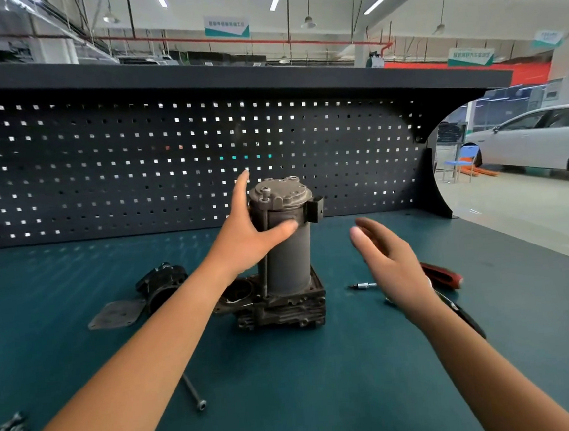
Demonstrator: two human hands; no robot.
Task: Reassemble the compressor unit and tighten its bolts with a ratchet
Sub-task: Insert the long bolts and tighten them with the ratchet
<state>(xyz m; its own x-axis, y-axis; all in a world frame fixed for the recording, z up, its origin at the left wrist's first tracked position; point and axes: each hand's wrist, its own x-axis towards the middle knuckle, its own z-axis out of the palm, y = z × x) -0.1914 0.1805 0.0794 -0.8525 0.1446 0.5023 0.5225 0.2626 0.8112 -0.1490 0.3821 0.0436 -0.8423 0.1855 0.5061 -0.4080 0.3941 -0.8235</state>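
While the unclenched left hand (246, 232) braces the upright grey metal compressor cylinder (288, 259) against tipping, the right hand (394, 264) hovers released.

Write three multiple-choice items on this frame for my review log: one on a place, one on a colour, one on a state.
1. Where does the loose long bolt lie?
A. flat on the mat
B. on top of the compressor
C. hung on the pegboard

2. What colour is the mat?
A. red
B. teal
C. yellow

3. How is the right hand?
A. gripping a ratchet
B. open, holding nothing
C. wrapped round the compressor

Answers:
1 A, the long bolt lies on the mat, nearer the camera than the compressor.
2 B, the whole bench surface is teal.
3 B, its fingers are straight, in the air, apart from the compressor.
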